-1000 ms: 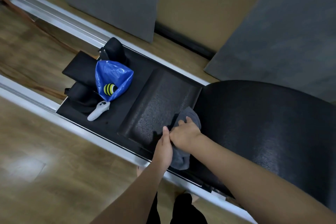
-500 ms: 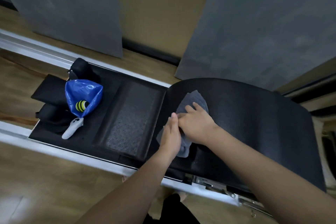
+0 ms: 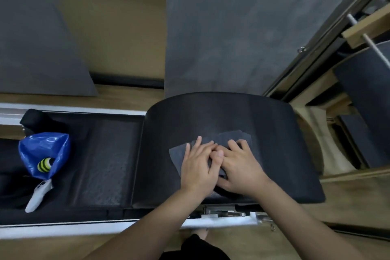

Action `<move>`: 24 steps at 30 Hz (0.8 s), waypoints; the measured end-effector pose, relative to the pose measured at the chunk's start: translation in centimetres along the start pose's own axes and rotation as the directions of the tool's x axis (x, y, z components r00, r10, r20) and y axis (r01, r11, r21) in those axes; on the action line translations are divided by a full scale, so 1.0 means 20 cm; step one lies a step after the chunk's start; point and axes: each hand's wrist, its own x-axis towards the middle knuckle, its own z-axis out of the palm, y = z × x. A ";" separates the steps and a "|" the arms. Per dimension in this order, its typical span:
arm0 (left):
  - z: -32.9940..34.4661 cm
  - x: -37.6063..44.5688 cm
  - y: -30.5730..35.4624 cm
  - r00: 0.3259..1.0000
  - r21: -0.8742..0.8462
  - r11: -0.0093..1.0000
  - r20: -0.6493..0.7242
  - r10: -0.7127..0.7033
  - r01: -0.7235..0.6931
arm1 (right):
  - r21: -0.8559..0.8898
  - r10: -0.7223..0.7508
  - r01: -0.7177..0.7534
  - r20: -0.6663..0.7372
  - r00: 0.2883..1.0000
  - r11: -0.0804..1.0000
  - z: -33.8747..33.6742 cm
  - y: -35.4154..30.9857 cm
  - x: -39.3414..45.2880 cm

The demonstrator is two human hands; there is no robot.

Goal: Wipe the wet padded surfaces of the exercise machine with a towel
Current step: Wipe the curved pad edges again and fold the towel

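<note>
Nearest, both forearms reach in from the bottom edge, over the pale metal rail (image 3: 63,230) of the machine. Left hand (image 3: 197,170) lies flat, fingers spread, palm down on the grey towel (image 3: 177,154); right hand (image 3: 239,170) likewise flat and open, pressing the towel's right half. Neither is clenched or pinching: they pin the cloth by palm pressure, thumbs meeting in the middle

Towel sits spread on the crown of the black curved pad (image 3: 274,154), corners poking out left and beyond the fingertips. Looks thin, soft, limp; light enough to bunch or slide under a careless push. Judgement: best worked with flat palms near its centre, weight down, so it drags with the hands rather than rolling up. Pad surface looks smooth, probably slick where wet; wetness itself not clear at this blur

Left of the pad, a flat textured mat (image 3: 105,160), then a blue bag (image 3: 45,154) with a yellow-and-black striped ball (image 3: 45,164) inside, and a white controller (image 3: 38,195) just below it

Farther off, wood floor (image 3: 126,95), grey wall panels (image 3: 232,27), more equipment at right
</note>
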 end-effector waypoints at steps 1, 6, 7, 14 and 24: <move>0.04 0.00 0.05 0.999 0.022 0.999 0.030 0.040 -0.041 | 0.013 0.024 -0.024 -0.025 0.999 1.000 0.01 0.04 -0.07; 0.24 0.08 0.26 0.962 0.018 0.979 0.188 0.196 -0.203 | -0.015 0.212 -0.215 -0.119 0.970 0.976 0.07 0.27 -0.37; 0.29 0.10 0.30 0.951 -0.002 0.974 0.216 0.223 -0.228 | -0.026 0.259 -0.264 -0.120 0.958 0.964 0.07 0.32 -0.42; 0.53 0.24 0.52 0.817 -0.009 0.926 0.468 0.338 -0.378 | 0.030 0.622 -0.625 -0.145 0.769 0.780 0.13 0.65 -0.68; 0.87 0.42 0.80 0.639 0.172 0.830 0.725 0.258 -0.530 | 0.192 0.921 -0.902 -0.042 0.387 0.388 0.19 0.93 -0.85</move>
